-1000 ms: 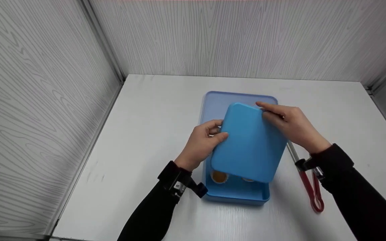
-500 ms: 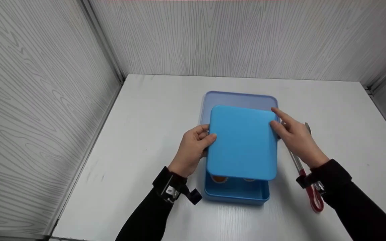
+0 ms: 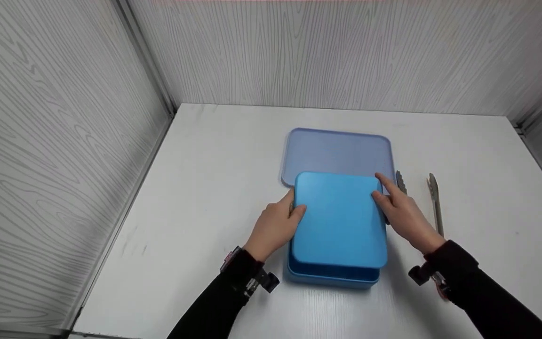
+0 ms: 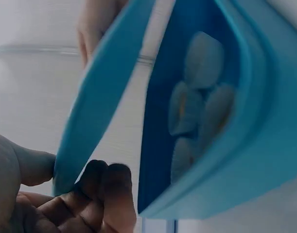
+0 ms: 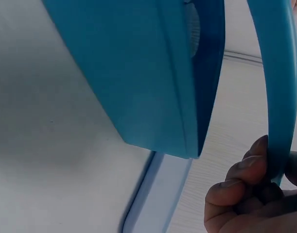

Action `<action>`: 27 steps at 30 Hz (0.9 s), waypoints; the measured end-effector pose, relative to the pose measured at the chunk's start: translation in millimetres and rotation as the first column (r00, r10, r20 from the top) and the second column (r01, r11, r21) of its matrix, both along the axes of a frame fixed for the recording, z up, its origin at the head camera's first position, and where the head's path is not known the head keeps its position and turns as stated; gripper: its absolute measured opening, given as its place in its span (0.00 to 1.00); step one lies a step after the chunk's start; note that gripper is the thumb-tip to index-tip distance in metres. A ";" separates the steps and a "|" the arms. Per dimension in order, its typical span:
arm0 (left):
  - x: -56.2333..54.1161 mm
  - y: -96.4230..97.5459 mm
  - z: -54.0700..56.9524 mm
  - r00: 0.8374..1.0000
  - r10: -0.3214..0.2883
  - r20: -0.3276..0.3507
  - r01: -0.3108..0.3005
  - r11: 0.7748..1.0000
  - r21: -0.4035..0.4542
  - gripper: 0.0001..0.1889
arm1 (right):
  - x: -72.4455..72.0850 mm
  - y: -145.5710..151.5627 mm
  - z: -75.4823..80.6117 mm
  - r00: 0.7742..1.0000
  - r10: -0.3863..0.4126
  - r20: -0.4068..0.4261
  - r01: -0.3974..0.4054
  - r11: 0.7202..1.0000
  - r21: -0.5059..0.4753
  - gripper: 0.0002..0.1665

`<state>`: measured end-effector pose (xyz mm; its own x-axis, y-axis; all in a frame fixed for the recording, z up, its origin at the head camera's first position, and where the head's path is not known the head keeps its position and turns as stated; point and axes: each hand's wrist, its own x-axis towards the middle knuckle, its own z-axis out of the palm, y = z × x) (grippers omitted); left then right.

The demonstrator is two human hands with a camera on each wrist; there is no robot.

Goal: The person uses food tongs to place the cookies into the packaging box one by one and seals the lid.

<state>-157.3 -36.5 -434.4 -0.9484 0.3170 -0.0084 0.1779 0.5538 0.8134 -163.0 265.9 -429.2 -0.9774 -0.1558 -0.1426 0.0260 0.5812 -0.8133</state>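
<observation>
A flat blue lid (image 3: 339, 219) is held level just over a blue box (image 3: 332, 281) on the white table. My left hand (image 3: 275, 226) pinches the lid's left edge, thumb on top and fingers below. On the opposite edge, my right hand (image 3: 406, 217) pinches it near the far corner. In the left wrist view a gap shows between lid and box. Several small pale pieces in paper cups (image 4: 204, 60), some with an orange-brown middle, lie inside the box; from the head view the lid hides them.
Behind the box lies a translucent bluish-purple tray (image 3: 337, 148), partly overlapped by the lid. Metal tongs (image 3: 435, 197) with red handles lie to the right, half hidden by my right arm. Grey wood-grain panels (image 3: 299, 56) stand at the back and sides.
The lid has turned from tilted to square with the box, then come down and nearer to me. Both hands have moved with it, and the cups have gone out of sight in the head view.
</observation>
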 end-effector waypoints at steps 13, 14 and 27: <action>1.0 6.1 -8.6 0.997 0.044 0.068 -0.026 0.970 -0.243 0.25 | 2.1 -11.1 -18.2 0.999 0.037 -0.039 -0.026 0.971 0.237 0.38; 1.1 6.7 -9.2 0.996 0.051 0.070 -0.032 0.968 -0.249 0.26 | 2.1 -11.5 -18.4 0.998 0.037 -0.040 -0.027 0.970 0.241 0.38; 2.1 8.8 -20.7 0.996 0.072 0.057 -0.053 0.958 -0.283 0.16 | 3.0 -15.2 -26.5 0.995 0.063 -0.083 -0.034 0.949 0.313 0.36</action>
